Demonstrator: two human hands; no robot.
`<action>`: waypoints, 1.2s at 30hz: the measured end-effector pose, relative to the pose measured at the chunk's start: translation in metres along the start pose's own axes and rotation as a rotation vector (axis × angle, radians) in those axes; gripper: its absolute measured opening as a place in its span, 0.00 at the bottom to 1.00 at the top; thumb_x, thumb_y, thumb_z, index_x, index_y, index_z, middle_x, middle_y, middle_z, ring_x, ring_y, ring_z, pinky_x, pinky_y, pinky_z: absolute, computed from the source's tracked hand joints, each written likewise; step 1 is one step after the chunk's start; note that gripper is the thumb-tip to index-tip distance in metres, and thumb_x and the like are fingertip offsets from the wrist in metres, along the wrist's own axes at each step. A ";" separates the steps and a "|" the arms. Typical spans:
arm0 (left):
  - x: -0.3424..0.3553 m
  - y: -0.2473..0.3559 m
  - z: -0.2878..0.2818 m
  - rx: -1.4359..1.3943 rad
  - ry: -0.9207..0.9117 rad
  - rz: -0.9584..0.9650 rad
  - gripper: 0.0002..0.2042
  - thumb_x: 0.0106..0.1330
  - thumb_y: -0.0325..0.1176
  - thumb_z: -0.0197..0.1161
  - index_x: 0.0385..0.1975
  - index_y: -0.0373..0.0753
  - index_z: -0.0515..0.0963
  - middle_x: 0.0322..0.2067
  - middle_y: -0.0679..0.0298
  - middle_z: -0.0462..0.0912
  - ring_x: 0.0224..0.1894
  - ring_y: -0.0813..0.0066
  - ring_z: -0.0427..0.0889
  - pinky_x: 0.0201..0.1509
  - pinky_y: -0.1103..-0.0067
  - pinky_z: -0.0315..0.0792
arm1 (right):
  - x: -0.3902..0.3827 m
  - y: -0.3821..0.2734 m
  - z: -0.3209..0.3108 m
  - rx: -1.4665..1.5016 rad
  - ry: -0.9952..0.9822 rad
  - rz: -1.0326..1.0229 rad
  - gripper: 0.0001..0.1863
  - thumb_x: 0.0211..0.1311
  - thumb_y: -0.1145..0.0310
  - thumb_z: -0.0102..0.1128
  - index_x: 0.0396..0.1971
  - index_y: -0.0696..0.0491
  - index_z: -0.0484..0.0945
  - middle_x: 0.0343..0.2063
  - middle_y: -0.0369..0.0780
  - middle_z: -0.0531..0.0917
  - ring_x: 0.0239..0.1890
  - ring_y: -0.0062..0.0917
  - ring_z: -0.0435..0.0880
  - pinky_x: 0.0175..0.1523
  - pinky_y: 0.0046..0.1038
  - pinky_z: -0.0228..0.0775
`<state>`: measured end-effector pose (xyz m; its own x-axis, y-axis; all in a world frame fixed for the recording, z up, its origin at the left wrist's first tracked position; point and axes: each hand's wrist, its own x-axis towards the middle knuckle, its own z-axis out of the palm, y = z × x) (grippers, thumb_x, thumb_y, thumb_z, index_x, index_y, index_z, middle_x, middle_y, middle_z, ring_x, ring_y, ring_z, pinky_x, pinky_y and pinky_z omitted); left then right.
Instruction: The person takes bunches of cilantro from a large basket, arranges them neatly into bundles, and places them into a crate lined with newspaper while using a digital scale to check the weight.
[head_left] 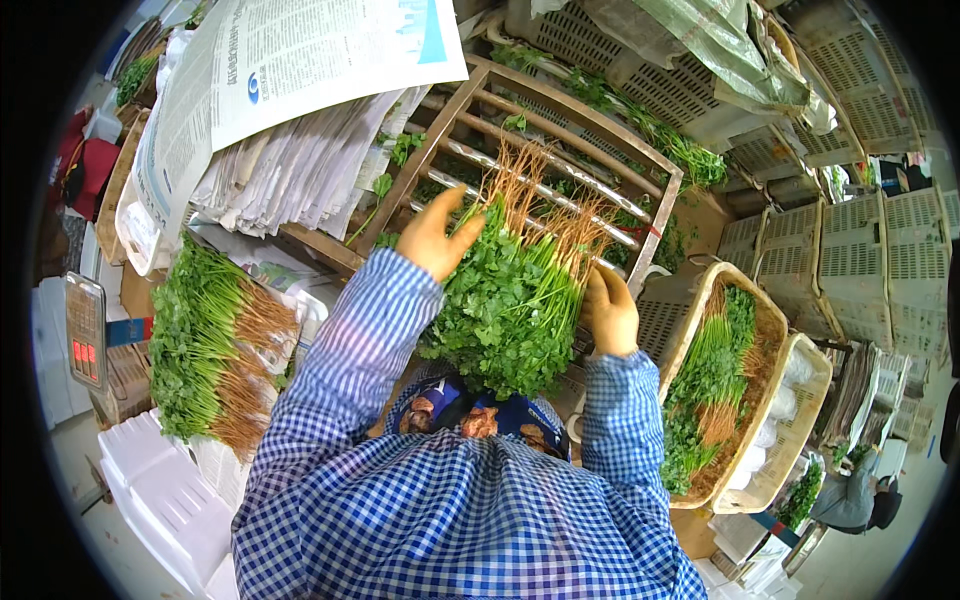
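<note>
A broad bunch of coriander point(510, 310) lies in front of me, its brown roots on a metal-barred rack point(650, 180) and its leaves toward my lap. My left hand point(437, 238) is at the bunch's left edge, thumb and fingers spread apart, the thumb close to the leaves and stems. At the opposite edge, my right hand point(610, 312) has its fingers bent against the stems near the roots. Some of the right fingertips are hidden by the bunch.
Left of me, more rooted coriander point(205, 350) lies beside a digital scale point(86, 330). A newspaper stack point(290, 165) stands behind it. To the right is a crate point(690, 330) with coriander; another crate point(810, 400) holds white rolls. Tall crate stacks point(860, 270) stand at far right, near another person point(850, 500).
</note>
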<state>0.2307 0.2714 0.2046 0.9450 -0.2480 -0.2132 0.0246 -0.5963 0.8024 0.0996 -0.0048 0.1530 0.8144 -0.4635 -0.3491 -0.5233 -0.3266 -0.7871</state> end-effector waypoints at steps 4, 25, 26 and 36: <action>0.011 -0.002 0.030 -0.035 -0.200 -0.072 0.26 0.70 0.41 0.65 0.67 0.45 0.71 0.65 0.54 0.75 0.65 0.57 0.75 0.70 0.68 0.69 | 0.010 -0.063 0.033 -0.395 -0.013 0.007 0.37 0.71 0.40 0.53 0.68 0.53 0.69 0.56 0.51 0.82 0.55 0.44 0.84 0.63 0.39 0.73; 0.038 -0.044 0.036 -0.300 -0.368 0.086 0.31 0.75 0.58 0.53 0.62 0.34 0.75 0.55 0.51 0.82 0.59 0.59 0.79 0.65 0.70 0.71 | 0.033 -0.084 0.053 -0.545 -0.046 -0.826 0.11 0.60 0.66 0.65 0.43 0.44 0.88 0.57 0.40 0.82 0.66 0.46 0.71 0.73 0.60 0.51; 0.038 -0.049 0.038 -0.306 -0.380 0.069 0.30 0.74 0.56 0.56 0.63 0.35 0.74 0.56 0.51 0.82 0.61 0.58 0.78 0.66 0.69 0.70 | 0.027 -0.090 0.051 -0.553 -0.075 -0.837 0.11 0.60 0.66 0.65 0.43 0.43 0.88 0.58 0.41 0.81 0.67 0.46 0.71 0.73 0.61 0.49; 0.012 -0.015 0.037 0.012 -0.373 -0.015 0.33 0.69 0.44 0.67 0.72 0.43 0.64 0.68 0.54 0.71 0.69 0.54 0.70 0.73 0.64 0.65 | 0.032 -0.018 -0.011 -0.106 0.096 -0.191 0.24 0.75 0.52 0.55 0.55 0.56 0.80 0.44 0.48 0.88 0.47 0.38 0.88 0.55 0.34 0.80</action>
<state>0.2302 0.2491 0.1695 0.7609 -0.4988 -0.4150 0.0318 -0.6102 0.7916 0.1326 -0.0224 0.1615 0.8765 -0.4591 -0.1451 -0.3893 -0.4986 -0.7745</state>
